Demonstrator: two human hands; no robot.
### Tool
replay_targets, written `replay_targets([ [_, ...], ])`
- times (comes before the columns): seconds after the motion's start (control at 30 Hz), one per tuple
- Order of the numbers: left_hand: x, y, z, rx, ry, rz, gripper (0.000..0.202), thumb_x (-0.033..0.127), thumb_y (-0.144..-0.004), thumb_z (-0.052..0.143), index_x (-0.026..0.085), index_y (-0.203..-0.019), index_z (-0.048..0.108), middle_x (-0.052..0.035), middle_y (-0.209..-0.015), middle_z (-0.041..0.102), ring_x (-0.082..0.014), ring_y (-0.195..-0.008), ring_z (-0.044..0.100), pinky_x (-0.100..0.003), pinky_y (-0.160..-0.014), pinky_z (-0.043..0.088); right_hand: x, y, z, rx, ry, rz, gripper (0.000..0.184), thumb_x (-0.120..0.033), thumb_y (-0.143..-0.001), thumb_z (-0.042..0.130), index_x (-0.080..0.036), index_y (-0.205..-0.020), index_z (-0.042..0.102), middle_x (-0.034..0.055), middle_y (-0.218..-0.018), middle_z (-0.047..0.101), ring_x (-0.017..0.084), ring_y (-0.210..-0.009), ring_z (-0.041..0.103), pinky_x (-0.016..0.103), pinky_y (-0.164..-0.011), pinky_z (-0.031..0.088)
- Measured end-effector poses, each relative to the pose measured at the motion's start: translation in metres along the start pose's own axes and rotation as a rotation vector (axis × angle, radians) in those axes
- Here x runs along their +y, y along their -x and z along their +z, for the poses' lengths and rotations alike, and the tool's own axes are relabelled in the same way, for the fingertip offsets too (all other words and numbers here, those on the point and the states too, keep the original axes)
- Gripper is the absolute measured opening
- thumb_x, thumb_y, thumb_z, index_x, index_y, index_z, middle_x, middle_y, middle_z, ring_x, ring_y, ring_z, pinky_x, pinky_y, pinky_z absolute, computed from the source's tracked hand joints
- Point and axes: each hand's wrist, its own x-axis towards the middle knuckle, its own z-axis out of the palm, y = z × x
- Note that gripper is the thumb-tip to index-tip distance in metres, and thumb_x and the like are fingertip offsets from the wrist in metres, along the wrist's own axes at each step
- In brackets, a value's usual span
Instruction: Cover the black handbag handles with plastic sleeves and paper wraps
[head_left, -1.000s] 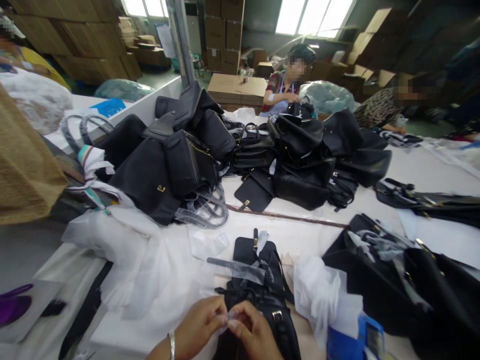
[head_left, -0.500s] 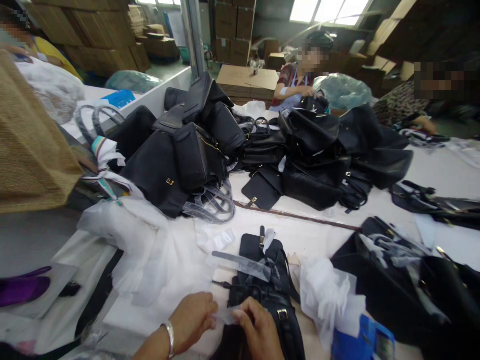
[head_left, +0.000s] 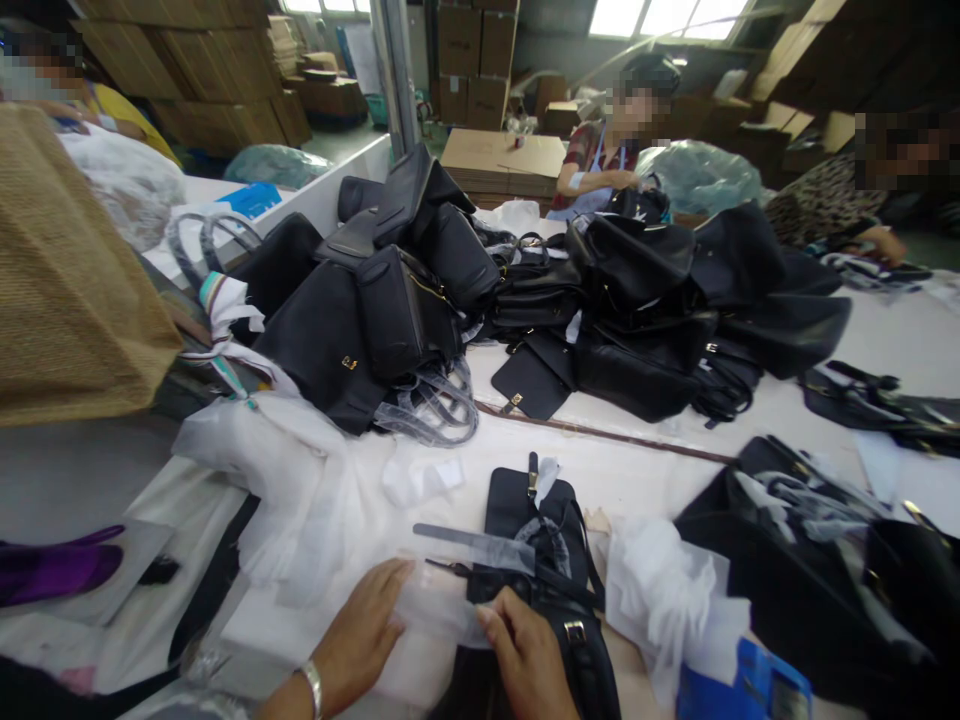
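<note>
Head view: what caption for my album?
Right hand holds filmy plastic, left hand at its end, by a black bag; more bags behind.

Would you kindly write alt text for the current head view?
A person's right hand pinches translucent film, its other end at the left hand, by a black bag on a white table; more black bags lie piled beyond.

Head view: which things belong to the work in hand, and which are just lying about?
Seemingly in the work: left hand, right hand, translucent film between them, black bag nearest them.

Apparently lying about: purple item, far left; blue object, lower right.
</note>
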Motion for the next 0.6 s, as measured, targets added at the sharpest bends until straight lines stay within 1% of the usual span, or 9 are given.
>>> replay_targets([
  [0.07, 0.020, -0.002, -0.010, -0.031, 0.194, 0.093, 0.055, 0.021, -0.088, 0.048, 0.026, -0.142, 0.035, -0.0055, -0.147, 0.041, -0.0220, -0.134, 0.036, -0.037, -0.114, 0.027, -0.001, 0.000, 0.004, -0.016, 0.093, -0.073, 0.032, -0.040, -0.094, 0.042, -0.020, -0.070, 0.045, -0.0011, -0.068, 0.054, 0.014, -0.065, 0.052, 0.023, -0.059, 0.032],
  [0.13, 0.041, -0.010, -0.020, -0.061, 0.411, 0.129, 0.051, 0.030, -0.089, 0.051, 0.031, -0.139, 0.039, -0.0023, -0.144, 0.046, -0.0206, -0.132, 0.040, -0.035, -0.113, 0.029, -0.003, 0.000, 0.008, -0.029, 0.154, -0.154, 0.031, -0.038, -0.095, 0.041, -0.020, -0.072, 0.048, -0.0003, -0.069, 0.056, 0.014, -0.065, 0.053, 0.023, -0.060, 0.033],
  [0.2, 0.057, -0.019, -0.025, -0.131, 0.661, 0.095, 0.044, 0.033, -0.085, 0.059, 0.028, -0.128, 0.052, -0.0024, -0.131, 0.058, -0.0208, -0.121, 0.050, -0.032, -0.106, 0.036, -0.005, -0.001, 0.012, -0.044, 0.166, -0.218, 0.028, -0.036, -0.096, 0.040, -0.020, -0.075, 0.051, 0.0005, -0.072, 0.059, 0.014, -0.067, 0.054, 0.023, -0.061, 0.033],
  [0.27, 0.064, -0.027, -0.021, -0.225, 0.913, -0.003, 0.029, 0.031, -0.078, 0.067, 0.021, -0.105, 0.065, -0.0021, -0.103, 0.069, -0.0197, -0.099, 0.060, -0.029, -0.090, 0.046, -0.007, -0.002, 0.016, -0.047, 0.174, -0.243, 0.028, -0.035, -0.096, 0.040, -0.020, -0.077, 0.053, 0.0006, -0.073, 0.060, 0.014, -0.067, 0.055, 0.023, -0.061, 0.033],
  [0.3, 0.064, -0.029, -0.016, -0.256, 1.013, -0.065, 0.021, 0.029, -0.075, 0.070, 0.018, -0.092, 0.067, -0.0007, -0.089, 0.069, -0.0178, -0.086, 0.061, -0.027, -0.080, 0.047, -0.007, -0.003, 0.017, -0.045, 0.184, -0.237, 0.028, -0.035, -0.096, 0.041, -0.020, -0.076, 0.053, 0.0003, -0.072, 0.060, 0.014, -0.067, 0.054, 0.023, -0.060, 0.033],
  [0.33, 0.063, -0.031, -0.011, -0.267, 1.083, -0.125, 0.016, 0.027, -0.072, 0.071, 0.016, -0.081, 0.066, 0.0012, -0.077, 0.066, -0.0156, -0.075, 0.059, -0.026, -0.071, 0.046, -0.007, -0.005, 0.019, -0.047, 0.198, -0.222, 0.030, -0.036, -0.096, 0.041, -0.020, -0.074, 0.053, -0.0002, -0.071, 0.059, 0.014, -0.065, 0.054, 0.023, -0.059, 0.032],
  [0.4, 0.056, -0.030, -0.001, -0.231, 1.139, -0.207, 0.015, 0.025, -0.068, 0.072, 0.015, -0.069, 0.060, 0.0042, -0.065, 0.058, -0.0123, -0.064, 0.052, -0.024, -0.061, 0.039, -0.006, -0.010, 0.020, -0.073, 0.216, -0.185, 0.032, -0.037, -0.096, 0.043, -0.020, -0.071, 0.052, -0.0012, -0.068, 0.058, 0.014, -0.063, 0.054, 0.024, -0.058, 0.032],
  [0.5, 0.045, -0.024, 0.005, -0.155, 1.105, -0.238, 0.015, 0.025, -0.070, 0.067, 0.015, -0.065, 0.057, 0.0048, -0.061, 0.054, -0.0117, -0.061, 0.047, -0.025, -0.060, 0.035, -0.008, -0.022, 0.018, -0.091, 0.269, -0.160, 0.028, -0.033, -0.095, 0.047, -0.020, -0.071, 0.053, -0.0013, -0.069, 0.059, 0.015, -0.065, 0.055, 0.024, -0.059, 0.034],
  [0.6, 0.036, -0.019, 0.001, -0.113, 1.063, -0.266, 0.015, 0.025, -0.070, 0.065, 0.016, -0.063, 0.056, 0.0042, -0.058, 0.055, -0.0123, -0.059, 0.047, -0.026, -0.059, 0.033, -0.011, -0.040, 0.014, -0.022, 0.445, -0.242, 0.009, -0.023, -0.091, 0.054, -0.021, -0.083, 0.057, 0.0011, -0.082, 0.062, 0.020, -0.080, 0.056, 0.029, -0.070, 0.039],
])
